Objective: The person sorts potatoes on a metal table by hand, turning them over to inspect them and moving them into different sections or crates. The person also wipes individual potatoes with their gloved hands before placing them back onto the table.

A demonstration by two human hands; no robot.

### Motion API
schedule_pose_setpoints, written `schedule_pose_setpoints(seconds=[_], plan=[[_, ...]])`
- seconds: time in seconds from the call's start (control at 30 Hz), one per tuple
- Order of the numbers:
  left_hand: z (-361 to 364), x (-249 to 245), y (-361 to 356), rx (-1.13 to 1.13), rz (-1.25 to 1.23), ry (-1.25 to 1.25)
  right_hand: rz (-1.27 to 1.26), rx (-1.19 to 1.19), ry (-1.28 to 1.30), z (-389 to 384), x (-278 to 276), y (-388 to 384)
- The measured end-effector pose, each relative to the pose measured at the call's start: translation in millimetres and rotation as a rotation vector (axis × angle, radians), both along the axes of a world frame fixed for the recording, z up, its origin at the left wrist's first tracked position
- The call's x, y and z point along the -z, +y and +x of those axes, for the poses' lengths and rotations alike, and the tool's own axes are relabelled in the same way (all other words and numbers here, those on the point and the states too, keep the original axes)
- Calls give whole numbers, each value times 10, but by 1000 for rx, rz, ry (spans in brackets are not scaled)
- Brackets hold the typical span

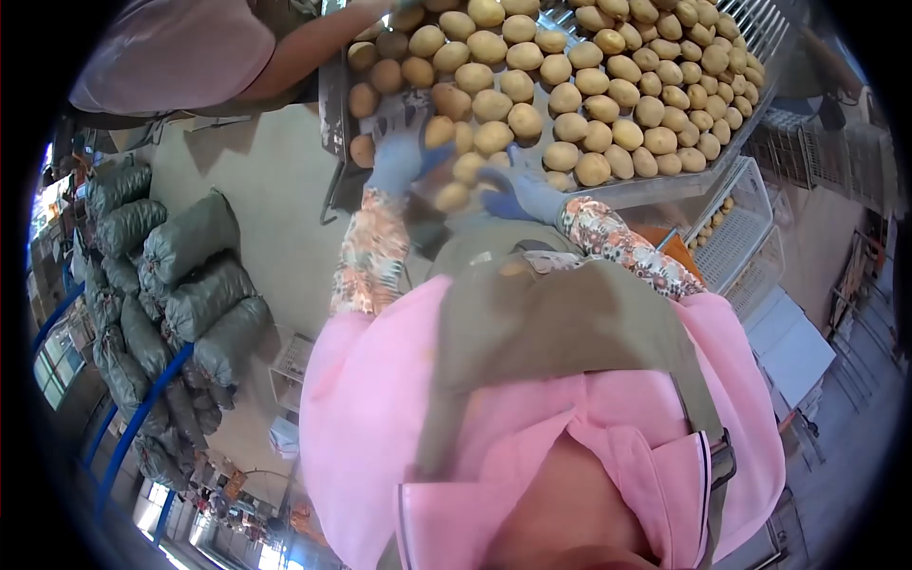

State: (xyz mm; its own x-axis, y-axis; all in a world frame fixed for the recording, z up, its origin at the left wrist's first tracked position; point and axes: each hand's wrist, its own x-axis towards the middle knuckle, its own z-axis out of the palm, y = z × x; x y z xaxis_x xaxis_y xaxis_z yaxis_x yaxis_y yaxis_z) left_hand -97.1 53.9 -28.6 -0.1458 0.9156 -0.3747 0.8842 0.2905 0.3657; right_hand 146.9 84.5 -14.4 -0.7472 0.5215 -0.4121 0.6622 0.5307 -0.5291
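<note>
Many potatoes (594, 81) lie spread over a metal table (655, 193) with a raised rim. My left hand (400, 160), in a blue-grey glove and blurred by motion, is over the table's left part among potatoes. Its fingers reach forward and its thumb points right; nothing shows in its grasp. My right hand (526, 188), gloved too, is at the near edge with fingers and thumb apart, close to a few potatoes. It holds nothing that I can see. Floral sleeves cover both forearms.
A co-worker's arm (318, 46) reaches over the table's far left corner. Filled green sacks (195, 233) are piled on the floor at left. White plastic crates (736, 223), one with potatoes, stand at right near a white board (787, 347). Blue rails (142, 408) cross the lower left.
</note>
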Motion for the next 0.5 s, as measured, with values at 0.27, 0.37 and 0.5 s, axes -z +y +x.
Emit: schedule_pose_setpoints(seconds=[0.27,0.37,0.5], plan=[[452,109,-1028,-114,444,37,323,208,183,718,-122,643],[557,142,-1254,-235,510,8,361,27,-133,805,-175,393],[608,-140,-957,-498,553,-24,-201,-74,59,130,-139,178]])
